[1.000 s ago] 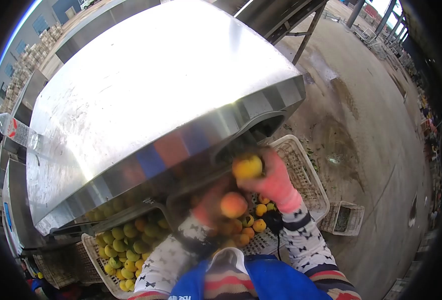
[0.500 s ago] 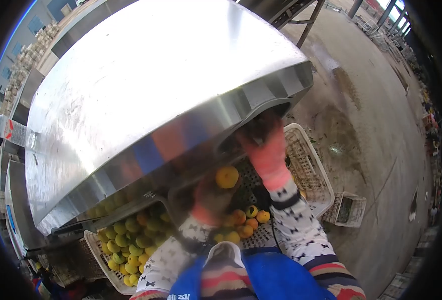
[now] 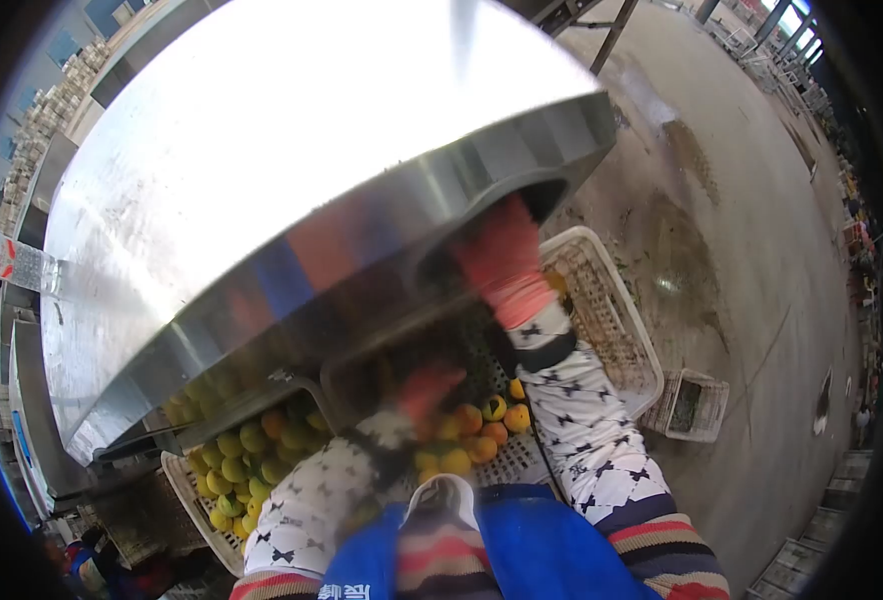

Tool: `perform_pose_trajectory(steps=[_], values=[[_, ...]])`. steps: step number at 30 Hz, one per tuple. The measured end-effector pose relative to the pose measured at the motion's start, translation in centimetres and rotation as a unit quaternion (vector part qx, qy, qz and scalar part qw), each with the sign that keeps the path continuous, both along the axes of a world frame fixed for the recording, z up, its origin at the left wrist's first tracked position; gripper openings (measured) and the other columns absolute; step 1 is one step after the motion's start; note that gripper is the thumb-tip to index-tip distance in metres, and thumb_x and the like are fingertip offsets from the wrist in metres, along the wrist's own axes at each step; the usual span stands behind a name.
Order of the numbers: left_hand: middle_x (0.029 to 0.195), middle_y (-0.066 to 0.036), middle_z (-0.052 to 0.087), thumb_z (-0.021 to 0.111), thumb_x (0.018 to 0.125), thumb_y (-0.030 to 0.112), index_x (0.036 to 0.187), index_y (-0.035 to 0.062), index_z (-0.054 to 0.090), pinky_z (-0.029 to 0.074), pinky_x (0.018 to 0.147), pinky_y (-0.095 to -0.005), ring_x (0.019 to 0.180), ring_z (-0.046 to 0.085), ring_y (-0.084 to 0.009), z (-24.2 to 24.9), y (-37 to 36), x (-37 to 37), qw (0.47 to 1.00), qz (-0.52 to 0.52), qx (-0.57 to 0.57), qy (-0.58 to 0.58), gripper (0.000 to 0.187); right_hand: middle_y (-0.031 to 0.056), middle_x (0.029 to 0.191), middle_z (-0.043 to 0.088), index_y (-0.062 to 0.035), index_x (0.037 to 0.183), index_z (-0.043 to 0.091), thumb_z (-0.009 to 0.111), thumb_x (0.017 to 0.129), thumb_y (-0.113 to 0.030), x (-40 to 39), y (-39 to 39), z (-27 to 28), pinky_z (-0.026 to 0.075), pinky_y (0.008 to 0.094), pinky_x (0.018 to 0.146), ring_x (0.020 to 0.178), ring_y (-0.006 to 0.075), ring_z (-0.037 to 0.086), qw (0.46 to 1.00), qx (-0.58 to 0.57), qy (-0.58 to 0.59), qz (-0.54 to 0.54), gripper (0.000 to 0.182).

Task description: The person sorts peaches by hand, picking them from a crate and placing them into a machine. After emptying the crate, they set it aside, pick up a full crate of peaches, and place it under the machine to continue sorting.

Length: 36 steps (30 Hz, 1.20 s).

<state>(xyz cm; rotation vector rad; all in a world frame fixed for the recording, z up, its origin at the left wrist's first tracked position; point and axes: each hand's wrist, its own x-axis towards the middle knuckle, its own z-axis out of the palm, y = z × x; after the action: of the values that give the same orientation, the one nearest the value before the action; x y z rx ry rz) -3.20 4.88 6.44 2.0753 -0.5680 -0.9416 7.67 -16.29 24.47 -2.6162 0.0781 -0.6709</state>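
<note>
My right hand (image 3: 505, 258), in a pink glove, reaches into the dark opening on the side of the metal machine (image 3: 442, 185); its fingers are hidden in shadow. My left hand (image 3: 430, 390), also gloved in pink, is smeared by motion under the machine's edge. It is above round yellow-orange fruits (image 3: 482, 448) in a white perforated crate (image 3: 522, 478). Whether either hand holds a fruit does not show. More yellow-green fruits (image 3: 234, 470) fill another white crate (image 3: 187, 500), to the left of my left forearm.
A plastic bottle (image 3: 20, 262) lies on the machine's bright top at the far left. On the right is the wall of a white crate (image 3: 627, 320), with a small crate (image 3: 695, 405) on the concrete floor (image 3: 752, 270) beyond. A dark cord hangs beside my right forearm.
The single yellow fruit seen between my hands is no longer in sight there. My left hand has moved up from the fruits, and my right hand has shifted left at the opening.
</note>
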Motion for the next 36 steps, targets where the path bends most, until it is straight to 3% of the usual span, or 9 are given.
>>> perform_pose_trajectory(steps=[4,8,14,17,23,25,28,31,36], values=[[0.138,-0.022,0.053,0.066,0.076,0.066,0.142,0.005,0.048,0.041,0.107,-0.0424,0.129,0.05,-0.031,-0.9,-0.2,0.4,0.94,-0.213,0.259,0.062,0.091,0.0135,0.094,0.064,-0.0031,0.104,0.066,0.074,0.081,-0.021,-5.8,-4.2,2.7,0.051,0.0373,0.075,0.086,0.0316,0.063,0.963,0.244,-0.114,-0.005,0.03],[0.133,-0.024,0.056,0.063,0.074,0.072,0.143,0.0097,0.047,0.043,0.104,-0.0452,0.123,0.055,-0.0351,-3.3,-1.4,-0.2,0.903,-0.256,0.344,-0.027,0.094,0.0131,0.099,0.064,-0.0015,0.109,0.066,0.074,0.081,-0.02,-10.9,-9.7,-5.8,0.052,0.0383,0.078,0.088,0.0302,0.064,0.89,0.429,0.116,-0.107,0.035],[0.132,-0.022,0.057,0.057,0.072,0.08,0.14,0.0135,0.051,0.043,0.104,-0.0454,0.12,0.057,-0.0368,-5.1,-2.1,-1.2,0.892,-0.362,0.266,0.052,0.095,0.0184,0.119,0.06,-0.0102,0.129,0.056,0.073,0.08,-0.025,-9.8,-16.4,-21.7,0.052,0.0429,0.09,0.109,0.0299,0.061,0.971,0.015,0.205,-0.122,0.054],[0.131,-0.021,0.059,0.057,0.071,0.083,0.134,0.0127,0.058,0.045,0.102,-0.0452,0.118,0.058,-0.0367,-6.2,-1.4,-3.2,0.929,-0.273,0.231,0.099,0.094,0.0207,0.125,0.055,-0.015,0.141,0.044,0.073,0.08,-0.027,-6.9,-12.7,-20.3,0.049,0.0437,0.094,0.12,0.0312,0.053,0.877,-0.083,0.442,-0.171,0.069],[0.129,-0.018,0.061,0.065,0.07,0.075,0.13,0.0102,0.06,0.044,0.103,-0.0422,0.121,0.057,-0.0347,-10.5,-3.7,-2.1,0.928,-0.207,0.249,0.186,0.088,0.0194,0.12,0.062,-0.01,0.124,0.059,0.081,0.066,-0.042,-8.3,-10.8,-22.3,0.048,0.0404,0.097,0.111,0.0364,0.061,0.882,0.172,0.426,-0.103,0.07],[0.13,-0.018,0.06,0.068,0.069,0.073,0.13,0.0099,0.059,0.045,0.103,-0.042,0.122,0.057,-0.0347,-10.8,-5.3,-3.2,0.914,-0.302,0.236,0.135,0.088,0.0174,0.119,0.063,-0.0078,0.128,0.056,0.077,0.074,-0.044,-10.5,-10.0,-23.4,0.051,0.0422,0.092,0.106,0.033,0.063,0.828,0.381,0.41,-0.03,0.067],[0.131,-0.019,0.059,0.07,0.068,0.071,0.132,0.0101,0.057,0.045,0.103,-0.042,0.122,0.057,-0.0347,-9.7,-5.4,-3.0,0.916,-0.315,0.208,0.137,0.089,0.0139,0.12,0.061,-0.0118,0.137,0.049,0.068,0.085,-0.04,-13.1,-9.7,-23.2,0.054,0.04,0.084,0.106,0.0276,0.062,0.524,0.756,0.382,-0.086,0.062],[0.134,-0.019,0.058,0.07,0.066,0.072,0.136,0.0112,0.053,0.043,0.105,-0.0414,0.123,0.055,-0.0347,-7.5,-5.2,-2.1,0.915,-0.324,0.192,0.147,0.094,0.0126,0.119,0.06,-0.0121,0.143,0.043,0.065,0.089,-0.039,-14.3,-11.6,-18.9,0.055,0.0376,0.078,0.101,0.0254,0.063,0.361,0.878,0.315,-0.006,0.064],[0.139,-0.019,0.054,0.07,0.062,0.077,0.141,0.0083,0.048,0.042,0.106,-0.0415,0.127,0.053,-0.0353,-5.8,-5.7,-0.6,0.905,-0.32,0.231,0.158,0.108,0.012,0.116,0.06,-0.0045,0.142,0.043,0.068,0.085,-0.047,-13.9,-9.6,-7.5,0.055,0.0359,0.082,0.101,0.0221,0.063,0.529,0.808,0.249,0.066,0.076]])
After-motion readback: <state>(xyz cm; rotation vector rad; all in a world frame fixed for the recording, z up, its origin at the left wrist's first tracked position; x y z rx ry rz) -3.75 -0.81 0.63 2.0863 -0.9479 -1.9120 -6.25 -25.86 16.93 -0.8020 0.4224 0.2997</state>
